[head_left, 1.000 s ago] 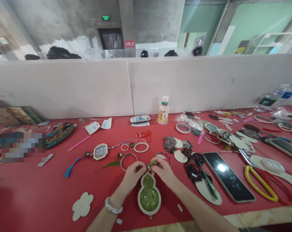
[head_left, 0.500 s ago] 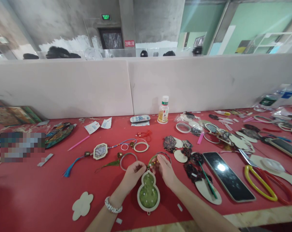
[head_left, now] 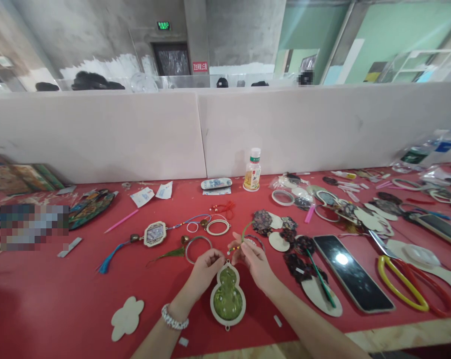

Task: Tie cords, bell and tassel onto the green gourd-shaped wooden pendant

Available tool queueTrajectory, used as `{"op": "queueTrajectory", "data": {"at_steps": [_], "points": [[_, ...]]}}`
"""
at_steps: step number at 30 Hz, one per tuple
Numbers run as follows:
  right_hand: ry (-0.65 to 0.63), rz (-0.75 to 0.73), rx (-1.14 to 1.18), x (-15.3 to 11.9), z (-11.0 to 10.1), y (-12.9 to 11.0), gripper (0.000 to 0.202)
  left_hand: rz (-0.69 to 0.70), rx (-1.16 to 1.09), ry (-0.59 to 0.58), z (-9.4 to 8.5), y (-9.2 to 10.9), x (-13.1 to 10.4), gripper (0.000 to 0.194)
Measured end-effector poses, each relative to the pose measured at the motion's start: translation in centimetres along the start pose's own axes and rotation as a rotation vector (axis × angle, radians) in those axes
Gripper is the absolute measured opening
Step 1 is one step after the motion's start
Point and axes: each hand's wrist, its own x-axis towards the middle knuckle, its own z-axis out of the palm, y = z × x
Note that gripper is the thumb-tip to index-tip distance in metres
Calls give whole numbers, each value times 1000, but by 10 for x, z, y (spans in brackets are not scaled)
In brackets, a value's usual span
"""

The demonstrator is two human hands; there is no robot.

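Observation:
A gourd-shaped pendant (head_left: 227,298), green with a pale rim, hangs upright between my forearms, its top loop beside my left fingertips. My left hand (head_left: 209,265) is closed in a pinch at that loop; what it pinches is too small to make out. My right hand (head_left: 252,257) pinches a green cord (head_left: 245,230) with small yellow, red and white beads (head_left: 234,248). A ring (head_left: 257,242) lies partly hidden behind my right fingers. Left of my left hand lie another ring (head_left: 198,249) and a green tassel (head_left: 173,253).
An octagonal pendant (head_left: 155,234) with a blue tassel lies left. A bottle (head_left: 251,172) stands near the white partition (head_left: 285,129). At the right are a phone (head_left: 354,273), scissors (head_left: 400,279) and dark and pale cutouts (head_left: 279,242). A flower-shaped piece (head_left: 127,318) lies front left.
The green cord has lost its curve between my hands and now sticks up from my right fingers. The beads have come into clearer view. The gourd pendant has shifted slightly left.

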Motion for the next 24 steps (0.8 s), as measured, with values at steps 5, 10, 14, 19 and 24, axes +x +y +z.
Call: {"op": "queueTrajectory", "data": {"at_steps": [5,10,14,19,24], "points": [[-42,12,113,2,1,-1,32,-3,3,18,1,3,0,31],[-62,6,198,3,2,-2,25,-6,9,-6,2,7,-1,28],[-51,-16,205,3,2,-2,23,-30,1,-3,2,7,-2,26],[-25,-39,212,4,2,-1,22,-29,15,4,0,4,0,25],[-33,-48,212,4,1,-1,21,-21,20,-12,-1,1,1,30]]}}
